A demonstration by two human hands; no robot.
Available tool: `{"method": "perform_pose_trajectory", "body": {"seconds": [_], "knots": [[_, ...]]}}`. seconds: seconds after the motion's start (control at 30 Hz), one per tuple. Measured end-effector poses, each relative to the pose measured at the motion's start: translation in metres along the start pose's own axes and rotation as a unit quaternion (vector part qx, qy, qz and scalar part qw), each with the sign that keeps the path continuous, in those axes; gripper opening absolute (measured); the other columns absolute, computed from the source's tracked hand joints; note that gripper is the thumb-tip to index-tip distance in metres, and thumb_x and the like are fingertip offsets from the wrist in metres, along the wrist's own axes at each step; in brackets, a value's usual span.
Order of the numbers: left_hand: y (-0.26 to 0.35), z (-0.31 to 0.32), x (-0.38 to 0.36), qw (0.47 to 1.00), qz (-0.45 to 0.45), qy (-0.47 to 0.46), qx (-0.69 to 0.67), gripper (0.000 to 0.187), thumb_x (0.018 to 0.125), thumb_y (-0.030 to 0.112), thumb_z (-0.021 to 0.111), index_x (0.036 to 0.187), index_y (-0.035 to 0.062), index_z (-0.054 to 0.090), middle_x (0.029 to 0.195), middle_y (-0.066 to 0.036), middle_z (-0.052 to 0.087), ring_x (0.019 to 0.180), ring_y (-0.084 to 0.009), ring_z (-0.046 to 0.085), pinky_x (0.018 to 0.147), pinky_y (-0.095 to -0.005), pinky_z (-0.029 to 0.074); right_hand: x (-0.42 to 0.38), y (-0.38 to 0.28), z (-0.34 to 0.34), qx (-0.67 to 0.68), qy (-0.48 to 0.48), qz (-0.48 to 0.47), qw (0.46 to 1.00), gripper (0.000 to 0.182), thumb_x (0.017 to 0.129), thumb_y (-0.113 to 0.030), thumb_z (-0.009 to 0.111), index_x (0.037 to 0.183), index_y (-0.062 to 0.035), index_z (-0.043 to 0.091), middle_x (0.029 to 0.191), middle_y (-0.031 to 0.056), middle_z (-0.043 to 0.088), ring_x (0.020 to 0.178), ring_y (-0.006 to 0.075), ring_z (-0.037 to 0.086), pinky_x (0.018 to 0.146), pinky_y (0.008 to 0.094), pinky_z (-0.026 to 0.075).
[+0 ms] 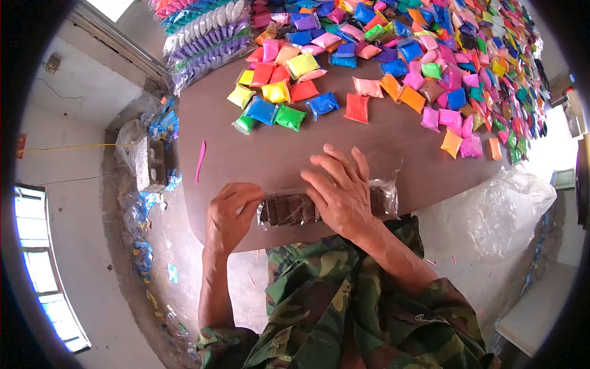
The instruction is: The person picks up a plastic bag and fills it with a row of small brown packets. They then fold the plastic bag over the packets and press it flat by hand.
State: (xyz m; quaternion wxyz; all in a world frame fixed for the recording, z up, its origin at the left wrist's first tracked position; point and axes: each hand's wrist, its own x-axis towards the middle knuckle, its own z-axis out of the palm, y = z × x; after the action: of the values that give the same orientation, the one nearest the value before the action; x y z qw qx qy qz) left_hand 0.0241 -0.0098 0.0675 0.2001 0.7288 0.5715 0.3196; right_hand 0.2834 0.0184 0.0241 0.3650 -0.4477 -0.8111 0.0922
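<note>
A clear plastic bag [290, 210] holding a row of dark brown packets lies along the near edge of the table. My left hand [232, 212] is closed in a pinch at the bag's left end, thumb and fingertips at the corner of the film. Over the middle and right part of the bag, my right hand [341, 197] is open, its fingers spread and pointing away from me. It hides part of the row of packets beneath it. The bag's right end shows loose, crinkled film beyond my wrist.
A pink plastic stick [200, 162] lies on the brown table [246, 157] at left. Many small colored packets [357, 108] are heaped across the far and right side. Stacked bagged rows [212, 46] stand far left. A large clear plastic sheet [491, 212] hangs by the right edge.
</note>
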Motion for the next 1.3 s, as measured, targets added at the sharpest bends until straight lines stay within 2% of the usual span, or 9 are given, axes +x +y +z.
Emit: {"method": "perform_pose_trajectory", "body": {"seconds": [0.13,0.23,0.33,0.53,0.63,0.73,0.9,1.1,1.3], "knots": [[0.002,0.009,-0.017,0.994,0.065,0.045,0.077,0.024,0.083,-0.008,0.079,0.102,0.0054,0.08,0.105,-0.009,0.077,0.1,-0.0288,0.074,0.083,-0.039,0.062,-0.004,0.0,0.004,-0.011,0.069,-0.028,0.997,0.023,0.076,-0.01,0.089,0.091,-0.0172,0.074,0.1,-0.0016,0.062,0.114,0.021,0.068,0.124,0.0542,0.027],[-0.004,0.017,-0.028,0.984,0.098,0.063,0.138,0.029,0.078,-0.009,0.079,0.103,0.0062,0.08,0.107,-0.008,0.076,0.104,-0.0286,0.074,0.085,-0.0396,0.063,-0.009,0.001,0.01,-0.017,0.09,-0.04,0.995,0.024,0.073,-0.008,0.089,0.089,-0.0186,0.075,0.092,-0.0035,0.059,0.097,0.0179,0.068,0.122,0.053,0.029],[-0.008,0.022,-0.038,0.974,0.124,0.066,0.178,0.033,0.075,-0.009,0.078,0.105,0.0056,0.079,0.112,-0.007,0.075,0.107,-0.0282,0.073,0.086,-0.0398,0.063,-0.01,0.0,0.009,-0.022,0.101,-0.052,0.993,0.027,0.071,-0.007,0.09,0.089,-0.0195,0.075,0.089,-0.0047,0.059,0.091,0.0164,0.066,0.121,0.0524,0.03],[-0.008,0.02,-0.045,0.965,0.138,0.045,0.22,0.037,0.076,-0.005,0.077,0.112,0.0052,0.078,0.116,-0.007,0.074,0.109,-0.0272,0.072,0.088,-0.0393,0.063,-0.009,0.0,0.006,-0.039,0.103,-0.086,0.99,0.025,0.072,-0.009,0.088,0.091,-0.0204,0.077,0.083,-0.0056,0.057,0.086,0.0158,0.064,0.117,0.0499,0.033],[-0.008,0.017,-0.047,0.964,0.134,0.03,0.226,0.038,0.077,-0.004,0.077,0.114,0.005,0.078,0.117,-0.008,0.074,0.108,-0.0279,0.072,0.089,-0.04,0.062,-0.01,0.003,0.006,-0.045,0.093,-0.11,0.989,0.017,0.08,-0.011,0.079,0.094,-0.019,0.073,0.089,-0.0043,0.056,0.09,0.0175,0.062,0.113,0.0512,0.035],[-0.004,0.015,-0.047,0.966,0.13,0.012,0.224,0.037,0.078,-0.002,0.076,0.115,0.0033,0.077,0.118,-0.01,0.074,0.11,-0.0293,0.072,0.09,-0.0412,0.062,-0.01,0.006,0.006,-0.045,0.087,-0.116,0.988,0.024,0.074,-0.01,0.086,0.095,-0.02,0.077,0.083,-0.0056,0.057,0.081,0.0166,0.06,0.112,0.0479,0.036],[0.009,0.006,-0.049,0.973,0.101,-0.024,0.208,0.036,0.082,0.006,0.079,0.117,-0.0005,0.076,0.127,-0.016,0.072,0.12,-0.0356,0.069,0.098,-0.0464,0.06,-0.008,0.005,0.003,-0.047,0.079,-0.134,0.987,0.021,0.077,-0.01,0.084,0.094,-0.0185,0.077,0.083,-0.0047,0.057,0.08,0.0173,0.059,0.105,0.0458,0.038],[0.027,0.015,-0.049,0.971,0.108,-0.014,0.214,0.056,0.08,0.026,0.089,0.127,0.0004,0.071,0.13,-0.017,0.071,0.122,-0.0365,0.067,0.104,-0.0488,0.054,-0.007,0.005,0.001,-0.066,0.064,-0.158,0.983,0.014,0.081,-0.012,0.079,0.094,-0.0168,0.077,0.083,-0.0038,0.056,0.081,0.0174,0.06,0.101,0.0419,0.039],[0.047,0.031,-0.046,0.974,0.074,0.026,0.21,0.081,0.074,0.031,0.094,0.144,0.0054,0.061,0.135,-0.016,0.068,0.128,-0.0355,0.062,0.106,-0.0509,0.051,-0.01,0.005,-0.001,-0.077,0.068,-0.181,0.978,0.006,0.084,-0.014,0.073,0.089,-0.0166,0.073,0.083,-0.0027,0.055,0.081,0.0176,0.06,0.099,0.0406,0.04]]}}
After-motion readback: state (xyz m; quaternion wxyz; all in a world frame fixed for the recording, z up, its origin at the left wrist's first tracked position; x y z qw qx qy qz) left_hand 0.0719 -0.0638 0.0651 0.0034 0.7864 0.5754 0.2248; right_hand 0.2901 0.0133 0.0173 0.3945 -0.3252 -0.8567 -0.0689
